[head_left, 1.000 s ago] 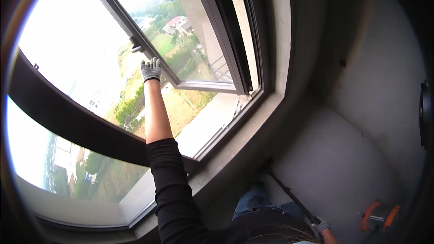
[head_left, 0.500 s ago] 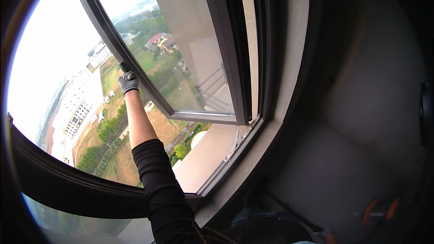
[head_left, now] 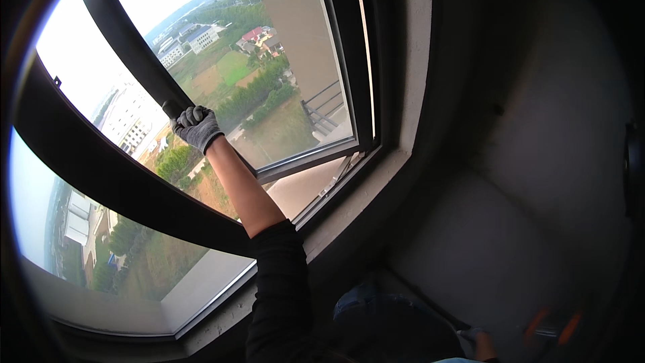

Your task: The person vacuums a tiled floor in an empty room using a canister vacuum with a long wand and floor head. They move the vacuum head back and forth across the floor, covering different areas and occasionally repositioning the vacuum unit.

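My left hand [head_left: 193, 126], in a grey knit glove, is closed around the dark handle [head_left: 173, 109] of a casement window. The window sash [head_left: 138, 44] has a dark frame and stands swung outward, with its lower corner over the sill track. My left arm, in a black sleeve, stretches up from the lower edge. Low at the right, my right hand [head_left: 476, 337] is in shadow and also seems gloved. It is near a thin dark line that may be a rod or an edge. Its fingers are too dim to read.
A thick dark mullion [head_left: 134, 181] divides the opening from a fixed lower pane [head_left: 134, 255]. A pale concrete ledge [head_left: 363, 195] borders the frame. Outside, far below, lie fields and buildings. A blurred orange-and-dark object [head_left: 554, 326] rests at lower right beside a grey surface.
The sash has swung inward, narrowing the gap to the frame, with my left hand still on its handle. My left arm has drawn closer, and the view has shifted.
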Motion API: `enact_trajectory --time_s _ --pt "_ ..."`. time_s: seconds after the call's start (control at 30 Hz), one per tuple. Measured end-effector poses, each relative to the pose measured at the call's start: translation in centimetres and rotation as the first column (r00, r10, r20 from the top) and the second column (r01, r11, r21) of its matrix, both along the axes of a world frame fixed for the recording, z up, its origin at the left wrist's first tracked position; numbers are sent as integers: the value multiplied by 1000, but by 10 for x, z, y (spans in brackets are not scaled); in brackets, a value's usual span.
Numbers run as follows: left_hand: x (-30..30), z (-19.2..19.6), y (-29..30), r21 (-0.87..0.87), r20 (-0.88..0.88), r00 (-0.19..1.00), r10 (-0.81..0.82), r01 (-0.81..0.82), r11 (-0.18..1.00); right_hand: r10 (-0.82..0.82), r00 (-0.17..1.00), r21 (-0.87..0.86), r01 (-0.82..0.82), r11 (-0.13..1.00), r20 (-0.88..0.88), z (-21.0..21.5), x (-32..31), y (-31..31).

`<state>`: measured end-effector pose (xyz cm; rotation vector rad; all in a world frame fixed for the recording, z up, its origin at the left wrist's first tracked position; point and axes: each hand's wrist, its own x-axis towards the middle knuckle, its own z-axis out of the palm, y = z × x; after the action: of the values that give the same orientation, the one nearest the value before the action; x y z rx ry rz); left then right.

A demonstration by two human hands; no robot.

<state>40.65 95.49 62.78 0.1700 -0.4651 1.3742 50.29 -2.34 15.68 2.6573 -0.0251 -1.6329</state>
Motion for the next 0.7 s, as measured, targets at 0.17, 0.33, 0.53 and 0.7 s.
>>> enact_trajectory --time_s 0.17,0.33,0.53,0.7 --pt "-5 7 -114 11 -95 981 171 -171 985 323 931 160 -349 923 170 15 41 -5" --pt "1 21 -183 -4 -264 934 242 -251 968 76 990 169 -55 984 -118 45 72 0" --pt "0 10 -214 -37 -322 898 301 -330 943 -104 973 247 155 957 -208 8 67 -21" --pt "-16 -19 -225 199 -629 606 488 -481 854 21 996 321 6 947 -82 -25 53 -25"
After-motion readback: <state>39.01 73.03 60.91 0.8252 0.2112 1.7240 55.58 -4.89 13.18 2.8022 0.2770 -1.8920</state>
